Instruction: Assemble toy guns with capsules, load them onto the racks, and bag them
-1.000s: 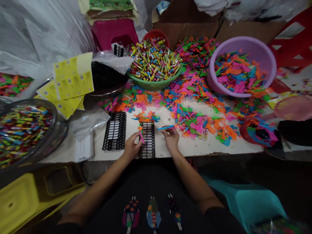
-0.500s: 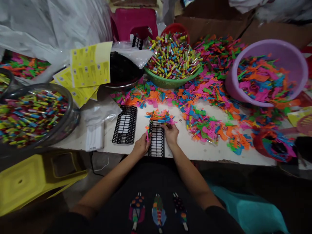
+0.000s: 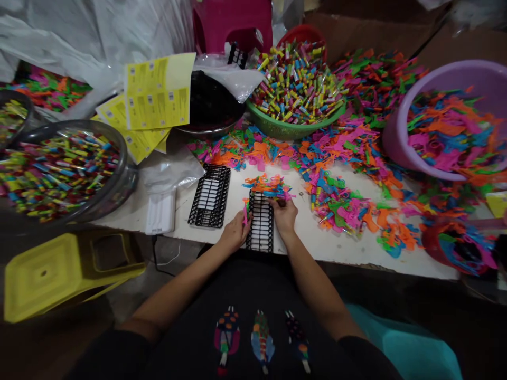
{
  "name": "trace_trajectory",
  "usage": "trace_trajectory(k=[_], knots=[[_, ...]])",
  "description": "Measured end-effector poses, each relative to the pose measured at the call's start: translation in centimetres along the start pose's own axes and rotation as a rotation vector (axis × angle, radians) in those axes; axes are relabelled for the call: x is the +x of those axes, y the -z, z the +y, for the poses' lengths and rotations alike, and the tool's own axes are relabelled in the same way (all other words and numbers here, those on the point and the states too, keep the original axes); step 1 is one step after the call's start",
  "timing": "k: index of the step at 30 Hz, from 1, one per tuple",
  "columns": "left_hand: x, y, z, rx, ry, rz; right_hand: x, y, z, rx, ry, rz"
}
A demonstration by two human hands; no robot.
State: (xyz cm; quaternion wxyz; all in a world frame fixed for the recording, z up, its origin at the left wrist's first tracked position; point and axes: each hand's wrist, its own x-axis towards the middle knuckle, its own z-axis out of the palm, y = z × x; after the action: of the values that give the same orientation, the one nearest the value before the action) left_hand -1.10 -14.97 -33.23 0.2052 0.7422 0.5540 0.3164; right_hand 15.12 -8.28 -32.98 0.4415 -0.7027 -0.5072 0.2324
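Observation:
My left hand [image 3: 236, 230] is closed on small plastic pieces, pink and orange, at the left edge of a black rack [image 3: 260, 227]. At the rack's upper right, my right hand [image 3: 285, 214] is closed, its fingertips bent in over the rack; what they pinch is too small to make out. A small heap of orange, blue and pink pieces [image 3: 267, 184] lies at the rack's far end. To the left lies a second black rack [image 3: 209, 196], with a white device [image 3: 160, 212] beyond it.
A green basin [image 3: 295, 129] of wrapped tubes stands behind. Loose coloured pieces [image 3: 344, 208] spread to the right, near a purple tub [image 3: 402, 126]. Left are yellow sheets [image 3: 157, 100] and a grey basin [image 3: 129, 158]. A yellow stool [image 3: 43, 274] stands below the table edge.
The whole view has shifted, so the table's things appear farther right. My right hand's fingers have drawn in a little over the rack; my left hand keeps its place beside it.

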Motion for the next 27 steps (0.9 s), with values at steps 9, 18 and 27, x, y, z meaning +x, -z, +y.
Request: trace_trajectory(k=[9,18,27], knots=[[-0.8,1.9,0.7,-0.150,-0.066,-0.042,-1.6,0.7,0.7,-0.133,0.034,-0.038],[2.4,1.1,1.4,-0.431,0.178,0.338,-1.6,1.5,0.5,-0.018,-0.006,-0.141],[1.6,1.2,1.4,-0.564,0.230,0.201,-1.7,1.4,0.9,-0.107,0.143,-0.101]])
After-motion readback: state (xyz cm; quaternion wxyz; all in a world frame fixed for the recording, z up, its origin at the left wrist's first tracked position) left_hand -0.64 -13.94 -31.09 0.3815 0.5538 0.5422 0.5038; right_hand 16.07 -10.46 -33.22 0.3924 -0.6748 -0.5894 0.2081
